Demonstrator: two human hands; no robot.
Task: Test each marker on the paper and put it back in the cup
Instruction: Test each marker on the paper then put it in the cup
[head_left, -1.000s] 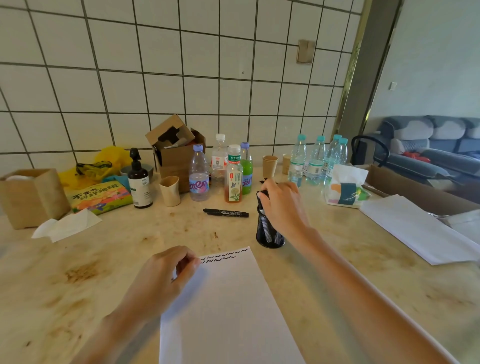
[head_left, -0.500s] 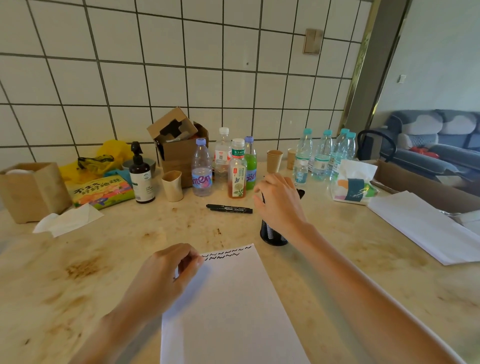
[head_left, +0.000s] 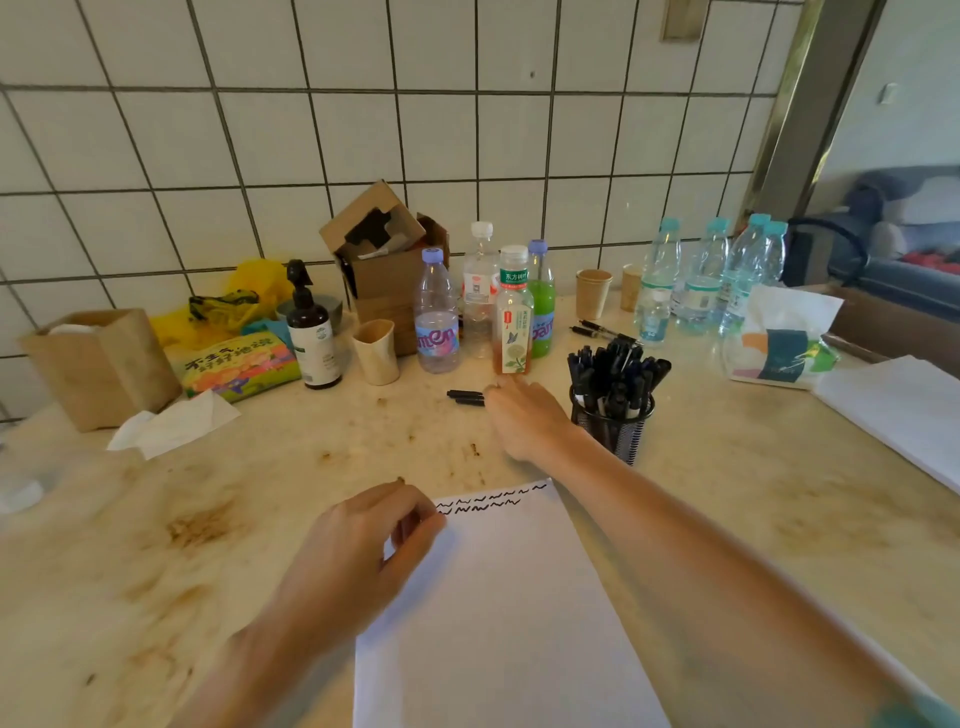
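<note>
A white sheet of paper (head_left: 498, 597) lies in front of me, with two rows of black squiggles (head_left: 483, 501) along its top edge. My left hand (head_left: 363, 540) rests on the sheet's upper left corner, fingers loosely curled. A black mesh cup (head_left: 618, 431) packed with several black markers (head_left: 613, 374) stands behind the paper to the right. Two black markers (head_left: 464, 397) lie side by side on the table left of the cup. My right hand (head_left: 524, 421) stretches over them, fingertips touching their right ends, which it hides.
Drink bottles (head_left: 511, 322), a cardboard box (head_left: 384, 270), a pump bottle (head_left: 314, 332) and paper cups (head_left: 592, 291) line the tiled wall. Two pens (head_left: 592, 328) lie behind the mesh cup. A tissue pack (head_left: 779, 348) and more white sheets (head_left: 893, 410) sit at the right.
My right hand has left the top of the mesh cup and moved left and forward onto the two loose markers. My left hand has stayed on the paper.
</note>
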